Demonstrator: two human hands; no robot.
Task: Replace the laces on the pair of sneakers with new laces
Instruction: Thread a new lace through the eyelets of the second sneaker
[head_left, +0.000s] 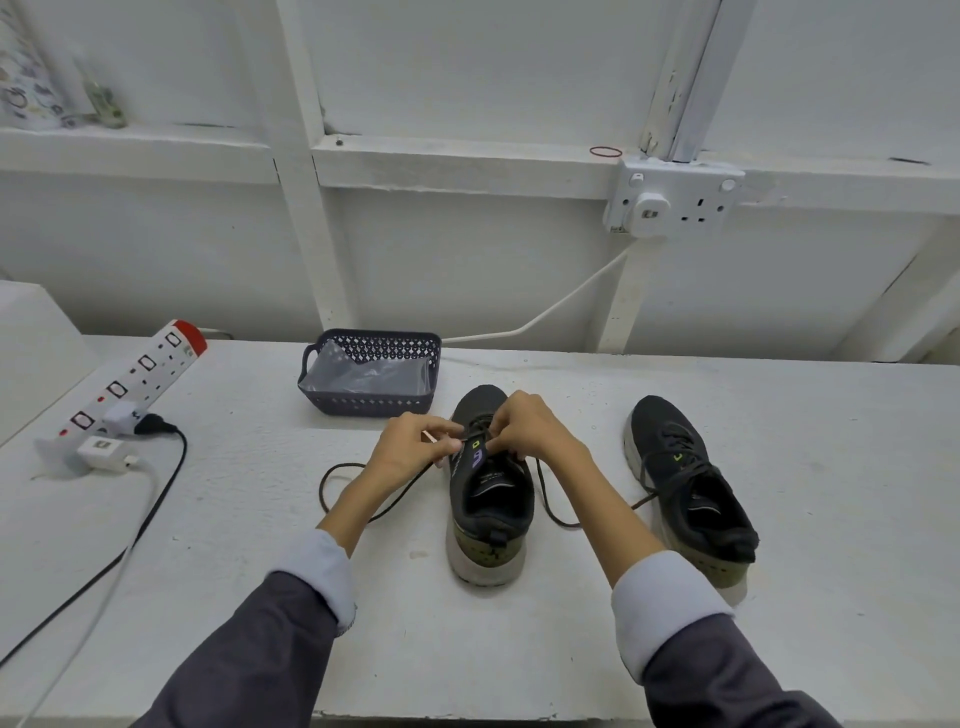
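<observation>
From the head view, two dark sneakers stand on the white table (249, 540), toes pointing away from the person. The left sneaker (488, 512) sits in the middle, and the right sneaker (693, 488) stands well apart from it, its own lacing in place and one loose end trailing on the table.

Both hands meet over the left sneaker's lacing. The left hand (408, 449) pinches a dark lace (332, 486) near its tip between thumb and forefinger. From there the lace drops to the table and curls in one loop beside the shoe. The right hand (527, 423) has its fingers curled down and pressed together on the lacing by the tongue, pinching the lace there. A second loop lies between the two sneakers.

Behind the hands is one dark basket (371, 402) with a clear plastic bag inside. At the far left lies one power strip (132, 382) with two cables, one black and one white. On the wall are one double socket (675, 200) and one red rubber band (605, 151).
</observation>
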